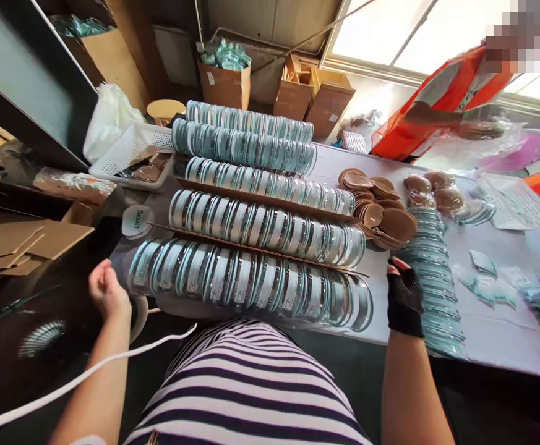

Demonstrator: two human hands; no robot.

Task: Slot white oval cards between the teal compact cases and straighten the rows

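My left hand point(109, 289) is bare and hovers off the left end of the front row, its fingers curled together with nothing visible in them. My right hand point(405, 295) wears a black fingerless glove. Its bare fingertips curl inward, and no object shows in them. Between my hands lies the front row of clear-wrapped round packs point(246, 281), standing on edge with pale labels. Behind it run several like rows, such as the second row point(270, 225), with a thin cardboard strip point(251, 249) between. Right beside my gloved hand is a column of overlapping wrapped packs point(437, 284).
Brown round pads point(393, 225) are piled behind my right hand. A white plastic basket point(133, 148) stands back left, near a round white card stack point(136, 221). A white cable point(84, 377) crosses my left forearm. Across the table is a person in an orange vest point(437, 105).
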